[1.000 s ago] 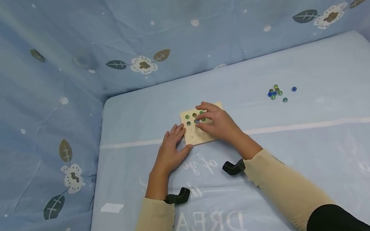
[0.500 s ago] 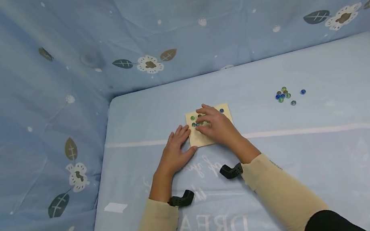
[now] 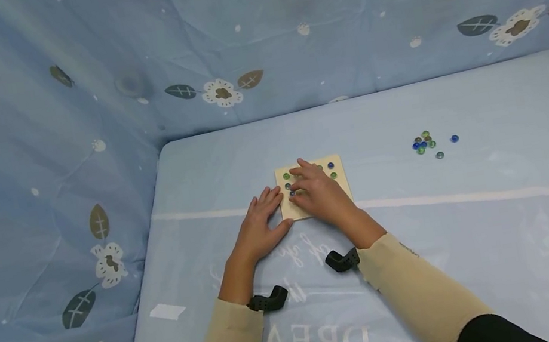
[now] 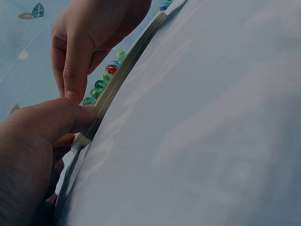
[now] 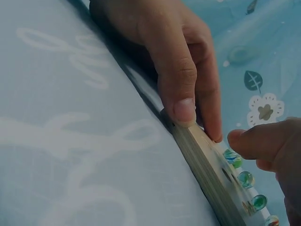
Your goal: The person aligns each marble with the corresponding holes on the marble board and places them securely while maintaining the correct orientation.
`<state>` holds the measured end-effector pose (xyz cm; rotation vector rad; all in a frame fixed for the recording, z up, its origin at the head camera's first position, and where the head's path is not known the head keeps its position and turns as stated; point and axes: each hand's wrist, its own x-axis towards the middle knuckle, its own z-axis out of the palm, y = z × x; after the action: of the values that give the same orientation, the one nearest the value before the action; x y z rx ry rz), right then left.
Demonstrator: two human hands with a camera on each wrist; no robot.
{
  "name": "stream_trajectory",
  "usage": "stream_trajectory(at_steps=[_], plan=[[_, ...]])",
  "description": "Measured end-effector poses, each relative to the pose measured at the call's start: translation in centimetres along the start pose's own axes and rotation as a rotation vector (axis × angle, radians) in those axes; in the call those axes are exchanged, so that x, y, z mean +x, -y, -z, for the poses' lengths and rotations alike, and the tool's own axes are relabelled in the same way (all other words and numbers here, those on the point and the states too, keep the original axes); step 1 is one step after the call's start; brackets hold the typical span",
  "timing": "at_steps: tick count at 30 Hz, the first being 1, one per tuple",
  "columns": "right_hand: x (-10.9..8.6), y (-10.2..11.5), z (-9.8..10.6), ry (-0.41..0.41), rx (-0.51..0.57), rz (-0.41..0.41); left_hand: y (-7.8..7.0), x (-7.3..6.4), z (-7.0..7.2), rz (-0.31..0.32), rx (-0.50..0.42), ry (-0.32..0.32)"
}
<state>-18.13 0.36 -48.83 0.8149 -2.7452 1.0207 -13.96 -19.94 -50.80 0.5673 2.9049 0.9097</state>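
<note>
My left hand (image 3: 258,231) lies against the near left corner of a square wooden board (image 3: 287,211), its thumb at the front edge and its straight fingers along the left side. Over the board's left part, my right hand (image 3: 318,191) pinches a blue marble (image 3: 292,193) between thumb and fingertips, low over the surface. Green and blue marbles sit in the board's far rows, among them a blue marble (image 3: 330,166) at the far right corner. The right hand hides much of the board. In the right wrist view, bare holes (image 5: 228,174) show on the board near the left thumb.
Several loose marbles (image 3: 424,144) lie clustered to the right of the board, with a blue marble (image 3: 454,138) and a greenish marble (image 3: 440,155) apart from them. A light blue cloth (image 3: 483,245) covers the table. Patterned fabric (image 3: 289,65) hangs behind it.
My right hand has moved slightly toward me and left across the board, carrying the blue marble. The left hand stays at the board's corner. The head view has shifted a little.
</note>
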Motion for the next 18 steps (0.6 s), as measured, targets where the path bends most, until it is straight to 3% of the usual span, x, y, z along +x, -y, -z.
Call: stream_trajectory(at_steps=[18], plan=[[0.16, 0.18, -0.67, 0.002, -0.074, -0.016, -0.3, 0.1, 0.14, 0.024, 0.009, 0.007]])
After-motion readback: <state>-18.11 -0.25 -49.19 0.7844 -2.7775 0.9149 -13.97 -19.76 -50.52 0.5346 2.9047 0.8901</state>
